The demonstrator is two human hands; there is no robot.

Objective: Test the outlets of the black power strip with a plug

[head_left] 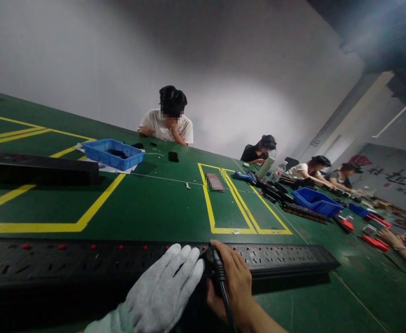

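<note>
A long black power strip (pixel 281 257), with slotted sockets and a row of red buttons, lies across the front of the green table. My left hand (pixel 164 286) wears a pale grey glove and rests with its fingers stretched out on the strip. Beside it, my bare right hand (pixel 234 282) grips a black power plug (pixel 209 262) against the strip's sockets. A black cable (pixel 224 291) runs from the plug down toward me. How far the plug's pins are in the socket is hidden.
A second black strip (pixel 39 169) lies at the left, near a blue tray (pixel 114 155) with dark parts. Yellow tape (pixel 212 212) marks the green table (pixel 161 203). At the right are blue bins (pixel 316 201), parts and tools. Several people sit around the table.
</note>
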